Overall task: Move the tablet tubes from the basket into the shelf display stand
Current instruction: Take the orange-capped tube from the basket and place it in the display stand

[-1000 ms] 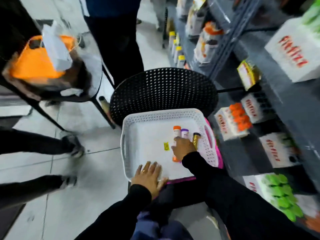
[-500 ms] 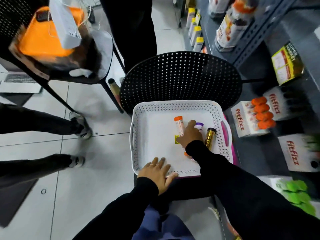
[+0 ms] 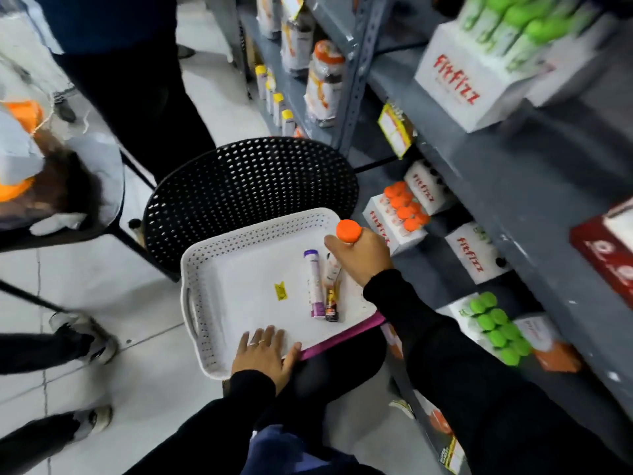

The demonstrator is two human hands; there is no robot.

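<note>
- The right hand (image 3: pixel 359 257) is grasping an orange-capped tube (image 3: pixel 348 230) upright in a closed grip, cap up, probably so it drops straight into a stand slot.
- The left hand (image 3: pixel 263 358) is lying flat and unclenched on the white basket's (image 3: pixel 205 269) near rim, likely steadying it on the chair (image 3: pixel 246 180).
- Two tubes (image 3: pixel 315 286) are lying inside at the hand's 7 o'clock.
- The orange-cap display stand (image 3: pixel 387 224) is sitting on the shelf at its 2 o'clock, near.

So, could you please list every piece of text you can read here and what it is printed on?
"FitFizz": white display box of green tubes, top shelf.
"fitfizz": box holding orange-capped tubes.
"fitfizz": white box behind it.
"fitfizz": white box lower down.
Tube labels, yellow tag, red box: too blurred.
</note>
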